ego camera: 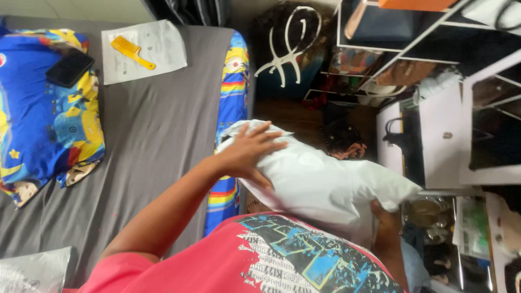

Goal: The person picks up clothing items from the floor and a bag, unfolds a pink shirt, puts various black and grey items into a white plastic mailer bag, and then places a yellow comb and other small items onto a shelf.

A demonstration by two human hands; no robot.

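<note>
A white pillow point(325, 182) is held out past the right edge of the bed, in front of my chest. My left hand point(251, 152) lies flat on its left end with the fingers spread. My right hand point(386, 214) grips the pillow from underneath at its right end; only part of that hand shows. My pink printed shirt point(260, 260) fills the bottom of the view.
The bed's grey sheet point(157, 130) spreads to the left, with a colourful cartoon pillow point(49, 108), a black phone point(69, 67), a yellow comb point(132, 51) on a paper sheet point(163, 46). White shelves and a cabinet point(439, 135) stand at right, clutter on the floor.
</note>
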